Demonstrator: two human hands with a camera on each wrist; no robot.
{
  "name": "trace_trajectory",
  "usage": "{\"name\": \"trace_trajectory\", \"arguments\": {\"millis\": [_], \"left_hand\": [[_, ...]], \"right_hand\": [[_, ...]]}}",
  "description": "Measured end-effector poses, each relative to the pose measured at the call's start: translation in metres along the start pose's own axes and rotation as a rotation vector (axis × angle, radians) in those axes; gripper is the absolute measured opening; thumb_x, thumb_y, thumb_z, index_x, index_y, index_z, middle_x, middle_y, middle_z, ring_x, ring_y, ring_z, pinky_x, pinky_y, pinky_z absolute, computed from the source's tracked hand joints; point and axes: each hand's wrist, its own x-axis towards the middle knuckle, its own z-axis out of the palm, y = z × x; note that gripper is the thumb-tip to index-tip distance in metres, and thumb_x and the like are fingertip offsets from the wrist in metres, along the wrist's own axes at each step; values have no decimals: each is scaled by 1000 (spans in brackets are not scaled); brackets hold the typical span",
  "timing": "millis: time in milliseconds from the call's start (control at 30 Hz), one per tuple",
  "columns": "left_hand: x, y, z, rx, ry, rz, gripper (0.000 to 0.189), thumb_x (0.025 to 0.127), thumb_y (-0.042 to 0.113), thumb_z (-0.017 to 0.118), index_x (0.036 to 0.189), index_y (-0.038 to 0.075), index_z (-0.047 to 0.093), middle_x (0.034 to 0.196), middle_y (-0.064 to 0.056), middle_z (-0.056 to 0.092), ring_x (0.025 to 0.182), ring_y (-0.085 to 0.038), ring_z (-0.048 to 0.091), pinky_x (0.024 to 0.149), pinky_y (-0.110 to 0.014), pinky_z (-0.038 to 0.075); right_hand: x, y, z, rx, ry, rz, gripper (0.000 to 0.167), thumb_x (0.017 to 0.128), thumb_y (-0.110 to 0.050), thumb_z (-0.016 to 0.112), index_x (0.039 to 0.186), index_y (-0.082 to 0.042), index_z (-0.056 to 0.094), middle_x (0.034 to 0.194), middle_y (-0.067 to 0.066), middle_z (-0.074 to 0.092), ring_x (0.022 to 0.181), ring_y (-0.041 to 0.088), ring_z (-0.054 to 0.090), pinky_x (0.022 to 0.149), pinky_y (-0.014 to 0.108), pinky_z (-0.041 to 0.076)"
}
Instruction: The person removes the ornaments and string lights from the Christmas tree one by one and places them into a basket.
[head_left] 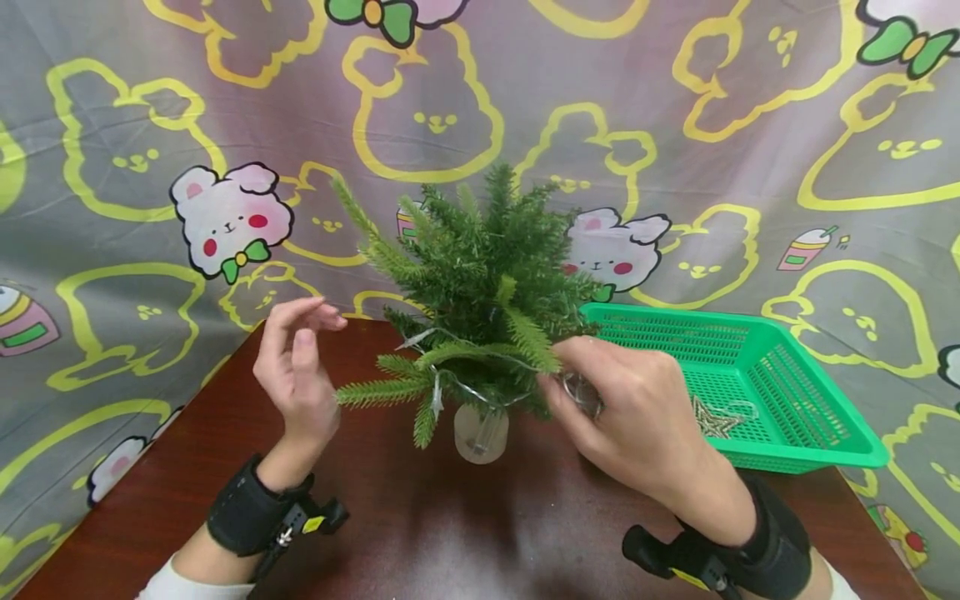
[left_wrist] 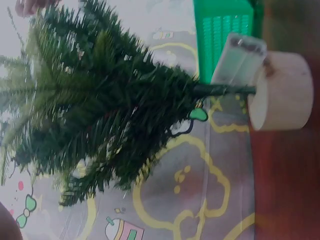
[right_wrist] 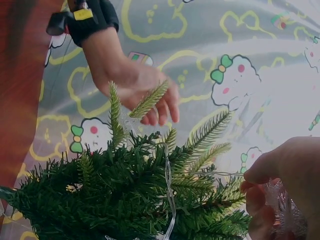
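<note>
A small artificial Christmas tree (head_left: 487,250) stands upright on a pale round base (left_wrist: 282,92). Clear string lights (right_wrist: 170,195) run across its lower front branches. My right hand (head_left: 630,412), at the tree's right side, grips a coiled bundle of the wire (right_wrist: 287,207), and a strand stretches from its fingertips to the branches. To the left of the tree my left hand (head_left: 300,367) is raised with relaxed, slightly bent fingers, holding nothing. Next to the base, the left wrist view shows a clear box (left_wrist: 240,57), seemingly a battery case.
A green plastic basket (head_left: 813,383) sits at the right of the brown table (head_left: 525,533), with a glittery star ornament (head_left: 712,417) in it. Behind the table hangs a grey cloth (head_left: 285,125) printed with yellow outlines and white rabbits.
</note>
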Motion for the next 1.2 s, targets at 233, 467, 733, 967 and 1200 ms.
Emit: {"name": "trace_trajectory", "arguments": {"millis": [233,467,733,967,1200], "left_hand": [[26,-15,-2,121,-167,-191,35,94,-1,55,128,-8,54,113,-5,61,107,-23,61,97,-26,50],[44,-26,2,125,-291,-311,42,98,3,54,139,-2,49,128,-3,60,121,-21,55,106,-24,44],[46,-30,5,131,-334,-378,37,97,2,55,133,-4,56,122,6,63,111,-9,60,99,-17,48],[43,-29,8,89,-304,-322,27,94,-1,59,121,0,62,107,5,70,95,-8,66,89,-19,53],[37,-22,10,-31,-284,-265,19,93,-6,58,110,3,59,99,0,76,91,-13,72,82,-22,56]], "right_hand": [[0,1,1,-5,-15,-12,5,83,-15,66,86,-13,64,68,-7,60,53,1,46,46,20,35],[0,2,1,-3,-26,-10,7,86,-19,66,86,-13,64,68,-7,60,53,1,47,46,19,35],[-1,3,2,-13,-13,-25,34,102,-38,50,86,-13,65,71,-5,64,54,4,53,45,21,38],[-1,5,0,-18,-24,-7,26,100,-30,55,85,-11,62,62,-8,53,49,2,45,44,19,31],[-3,5,-3,-31,-25,27,7,90,-16,66,91,-10,69,64,-6,60,48,3,46,44,20,32]]}}
